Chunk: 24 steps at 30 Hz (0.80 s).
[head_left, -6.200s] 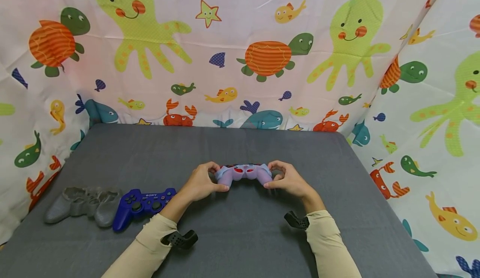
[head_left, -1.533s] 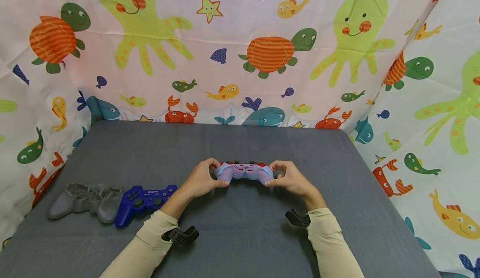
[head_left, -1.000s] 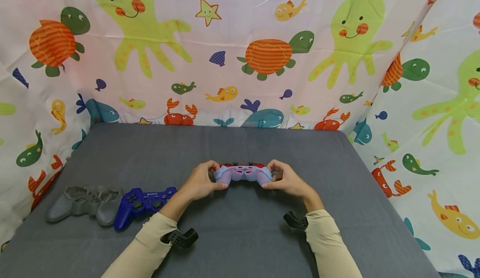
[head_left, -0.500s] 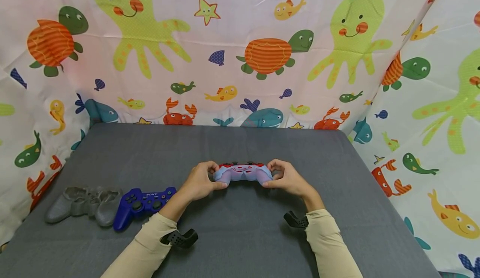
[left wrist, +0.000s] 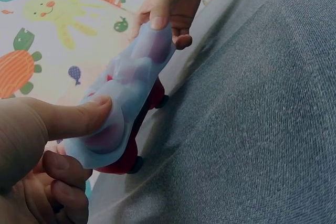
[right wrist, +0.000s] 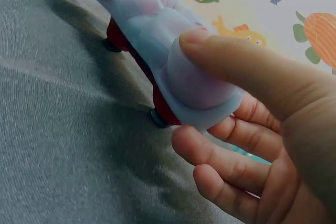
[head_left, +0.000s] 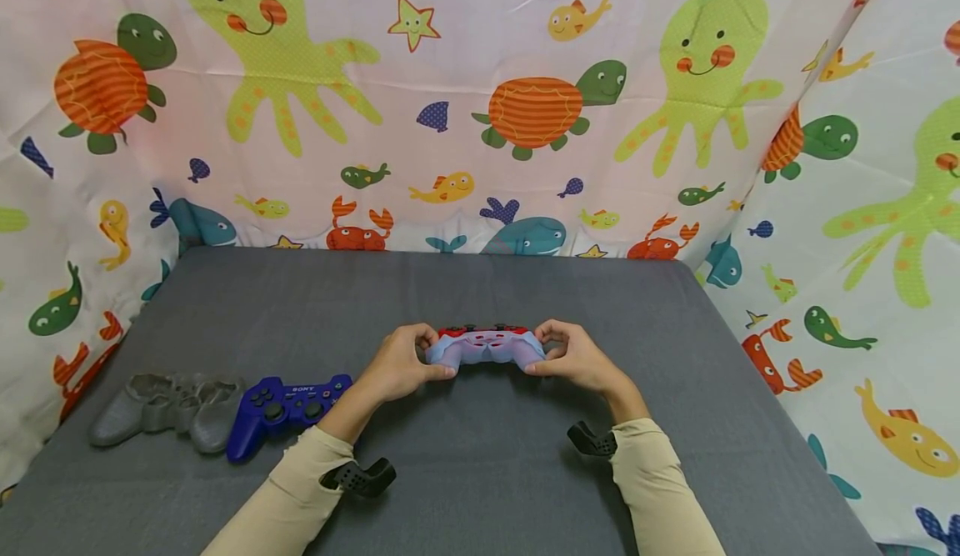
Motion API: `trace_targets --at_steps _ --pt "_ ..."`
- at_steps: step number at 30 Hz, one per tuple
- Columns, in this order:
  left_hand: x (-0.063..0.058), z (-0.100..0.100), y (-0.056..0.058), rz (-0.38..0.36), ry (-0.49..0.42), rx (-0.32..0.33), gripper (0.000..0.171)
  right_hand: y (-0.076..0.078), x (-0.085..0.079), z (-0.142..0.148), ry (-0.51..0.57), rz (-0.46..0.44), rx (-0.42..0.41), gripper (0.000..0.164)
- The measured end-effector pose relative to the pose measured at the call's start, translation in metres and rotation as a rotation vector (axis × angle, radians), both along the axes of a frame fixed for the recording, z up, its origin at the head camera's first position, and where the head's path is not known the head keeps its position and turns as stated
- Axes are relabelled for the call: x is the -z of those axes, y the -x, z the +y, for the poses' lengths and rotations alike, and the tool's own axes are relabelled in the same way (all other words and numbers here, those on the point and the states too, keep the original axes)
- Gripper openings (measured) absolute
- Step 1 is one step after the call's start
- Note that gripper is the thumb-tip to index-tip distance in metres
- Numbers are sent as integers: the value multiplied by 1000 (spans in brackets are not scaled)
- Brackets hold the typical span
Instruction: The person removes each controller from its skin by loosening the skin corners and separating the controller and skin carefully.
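Note:
A red game controller [head_left: 517,328] sits partly inside a translucent pale blue-lilac silicone cover [head_left: 491,346], near the middle of the table. My left hand [head_left: 401,360] pinches its left end. In the left wrist view the thumb [left wrist: 86,116] presses on the cover's rounded grip, and the fingers curl behind and below. At the other end my right hand [head_left: 577,360] pinches the cover, its thumb [right wrist: 226,56] on the grip part in the right wrist view. The controller's red body and dark thumbsticks [right wrist: 157,118] stick out of the cover on the side toward the cloth.
To the left lie a blue Sony controller [head_left: 277,410] and an empty grey silicone cover [head_left: 168,410], side by side on the grey-clothed table [head_left: 480,473]. The left forearm passes close to the blue controller. A sea-animal curtain [head_left: 480,122] hangs behind and at both sides.
Compared with six seconds ago, more of the red controller and its thumbsticks shows along the top, and the cover looks paler. Both hands keep their hold almost unmoved; the last second shows little difference.

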<state>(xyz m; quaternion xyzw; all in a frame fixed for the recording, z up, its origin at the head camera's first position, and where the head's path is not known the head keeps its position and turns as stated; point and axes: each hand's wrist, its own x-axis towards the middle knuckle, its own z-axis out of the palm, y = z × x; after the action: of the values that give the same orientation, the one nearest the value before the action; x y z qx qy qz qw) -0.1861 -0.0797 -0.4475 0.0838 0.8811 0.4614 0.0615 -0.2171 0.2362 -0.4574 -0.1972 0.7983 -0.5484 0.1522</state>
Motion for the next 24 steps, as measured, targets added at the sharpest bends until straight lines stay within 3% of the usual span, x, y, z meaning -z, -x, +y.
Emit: trace_targets --at_steps 8,24 --pt "2 -1 1 -25 -6 48 42 0 0 1 -24 14 27 39" --pt "0 0 0 -34 -8 47 45 -1 -2 0 -35 22 28 33"
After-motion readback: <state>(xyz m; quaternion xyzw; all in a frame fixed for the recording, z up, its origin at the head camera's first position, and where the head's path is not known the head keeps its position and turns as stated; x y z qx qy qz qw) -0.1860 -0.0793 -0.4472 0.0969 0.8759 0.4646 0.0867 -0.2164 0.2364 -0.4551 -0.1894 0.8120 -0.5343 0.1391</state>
